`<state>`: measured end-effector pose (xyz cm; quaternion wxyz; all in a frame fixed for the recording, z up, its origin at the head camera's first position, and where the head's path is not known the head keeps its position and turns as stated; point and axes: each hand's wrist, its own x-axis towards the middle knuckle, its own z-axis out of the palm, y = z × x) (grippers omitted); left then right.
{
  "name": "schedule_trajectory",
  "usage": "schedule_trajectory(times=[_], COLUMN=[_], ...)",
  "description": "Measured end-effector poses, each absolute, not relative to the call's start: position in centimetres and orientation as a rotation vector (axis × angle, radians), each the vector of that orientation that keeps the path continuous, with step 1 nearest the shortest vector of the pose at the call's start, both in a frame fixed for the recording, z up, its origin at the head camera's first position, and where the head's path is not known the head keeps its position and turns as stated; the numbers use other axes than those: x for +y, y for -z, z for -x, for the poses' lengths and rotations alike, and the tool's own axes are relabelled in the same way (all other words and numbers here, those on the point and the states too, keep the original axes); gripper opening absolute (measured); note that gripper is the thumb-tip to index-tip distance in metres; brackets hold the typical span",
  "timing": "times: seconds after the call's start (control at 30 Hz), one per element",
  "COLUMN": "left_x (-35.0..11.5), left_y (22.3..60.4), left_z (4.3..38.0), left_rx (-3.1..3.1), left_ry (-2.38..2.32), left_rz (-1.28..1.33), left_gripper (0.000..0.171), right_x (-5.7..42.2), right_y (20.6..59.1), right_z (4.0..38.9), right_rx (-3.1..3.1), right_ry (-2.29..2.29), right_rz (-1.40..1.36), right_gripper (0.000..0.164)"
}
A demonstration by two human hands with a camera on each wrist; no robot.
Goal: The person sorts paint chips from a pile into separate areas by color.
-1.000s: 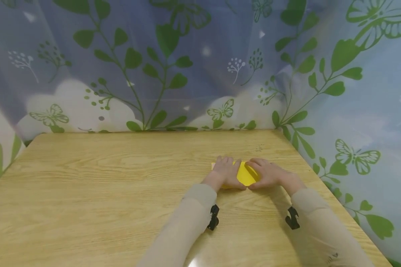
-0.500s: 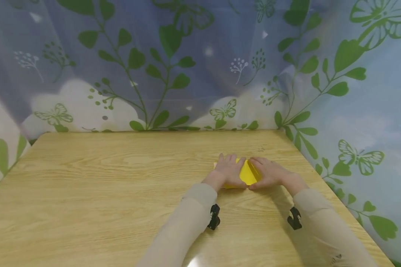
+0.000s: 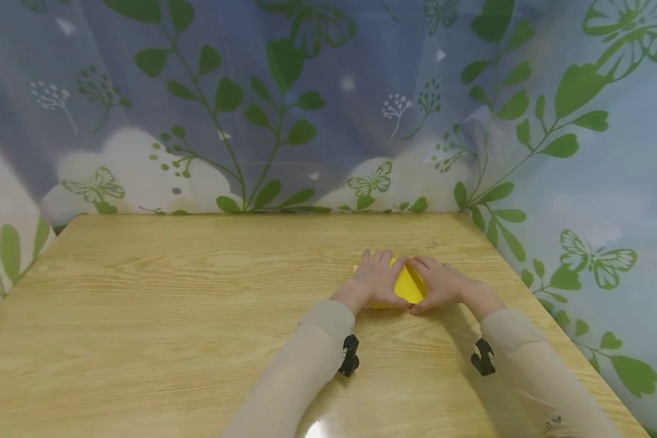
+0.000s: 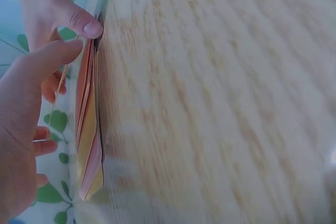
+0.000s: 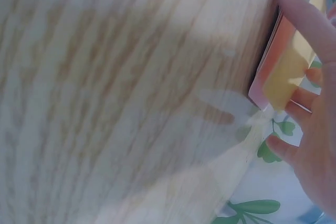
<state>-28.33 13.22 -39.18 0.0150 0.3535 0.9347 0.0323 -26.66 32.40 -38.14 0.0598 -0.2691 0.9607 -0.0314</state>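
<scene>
One flat, folded yellow paper

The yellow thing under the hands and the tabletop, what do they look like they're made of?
The yellow piece looks like matte paper: the left wrist view shows thin stacked layers at its edge. The table looks like light wood or wood-grain laminate, slightly glossy, with a glare spot near the front edge.

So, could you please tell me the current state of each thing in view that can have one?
Yellow paper: folded into layers, lying flat on the table, partly covered by both hands.
Left hand: fingers extended, pressing down on the paper's left part.
Right hand: fingers on the paper's right edge, thumb at its near corner.
Wooden table: bare light wood, bearing the paper and both forearms.
Curtain: hanging behind the table.
</scene>
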Motion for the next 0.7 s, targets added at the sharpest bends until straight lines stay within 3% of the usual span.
schedule_trajectory(times=[0.4, 0.7], left_x=[12.4, 8.6], left_y=[39.0, 38.1], left_z=[28.9, 29.3], left_rx=[2.951, 2.996], left_ry=[0.093, 0.066], left_rz=[-1.144, -1.263], left_gripper=[0.107, 0.095], right_x=[32.3, 30.1], right_y=[37.8, 37.0], right_z=[26.6, 26.7], right_rx=[3.006, 3.046], right_ry=[0.015, 0.065], right_rz=[0.967, 1.126], right_gripper=[0.103, 0.095])
